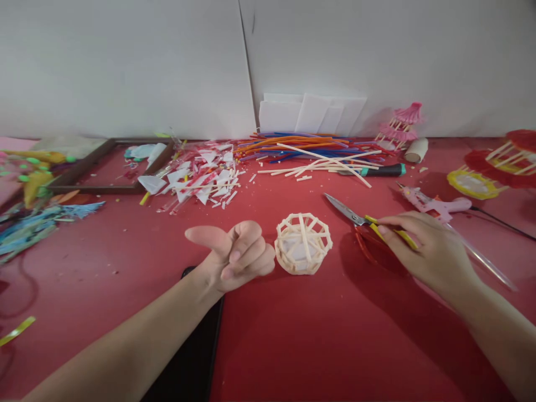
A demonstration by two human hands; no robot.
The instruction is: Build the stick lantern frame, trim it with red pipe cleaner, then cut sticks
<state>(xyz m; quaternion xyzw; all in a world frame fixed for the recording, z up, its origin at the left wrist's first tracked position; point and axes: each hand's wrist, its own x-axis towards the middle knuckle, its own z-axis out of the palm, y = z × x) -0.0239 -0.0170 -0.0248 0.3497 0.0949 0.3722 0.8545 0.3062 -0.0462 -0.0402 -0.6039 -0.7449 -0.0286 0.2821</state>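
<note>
My left hand (240, 254) is closed over the middle of the red table, its fingers curled into the palm and its thumb stretched out to the left. Nothing shows in it. Just right of its knuckles stands a small round cage of pale sticks (304, 245) with a white disc at its base. My right hand (427, 251) grips the yellow-handled side of a pair of scissors (354, 215). The blades point to the upper left, closed or nearly so, and the other handle loop is red.
Pale sticks (322, 164), coloured pipe cleaners (293, 145) and white and red scraps (205, 173) lie along the wall. A pink glue gun (439, 206) and a green-black cutter (383, 170) are at right. A wooden frame (79, 167) lies left; a black phone-like slab (188, 346) sits under my left forearm.
</note>
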